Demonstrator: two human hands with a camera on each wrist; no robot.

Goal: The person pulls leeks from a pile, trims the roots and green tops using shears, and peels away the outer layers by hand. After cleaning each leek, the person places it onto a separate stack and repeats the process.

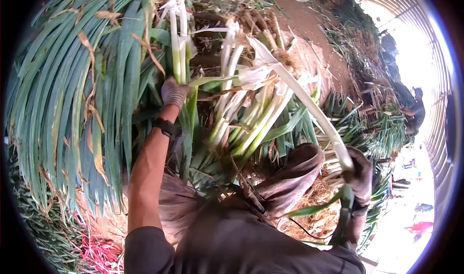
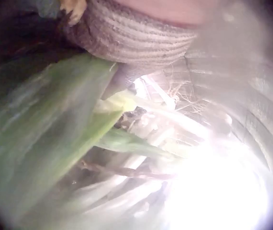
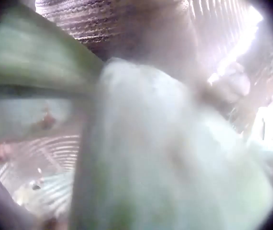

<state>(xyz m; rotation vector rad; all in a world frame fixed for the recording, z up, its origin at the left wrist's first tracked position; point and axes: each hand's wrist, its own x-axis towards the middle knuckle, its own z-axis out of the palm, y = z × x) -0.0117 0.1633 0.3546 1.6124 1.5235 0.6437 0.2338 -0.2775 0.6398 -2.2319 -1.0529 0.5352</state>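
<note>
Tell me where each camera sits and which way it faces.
Head: on the person's head, facing forward and down at leeks; the left hand, right hand, arms and legs show.
Left wrist: on that wrist, looking past part of the striped left glove at a green leaf.
Right wrist: on that wrist, facing a broad, blurred leaf; part of the right glove shows.
Shared: head and left-wrist views both show the left glove.

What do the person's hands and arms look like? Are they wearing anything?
Yes! The left hand and right hand wear dusty, purplish-brown knitted gloves. The left cuff is ribbed with pale stripes; the right cuff is ribbed too. A black strap circles the left wrist. The left sleeve is short and dark grey.
</note>
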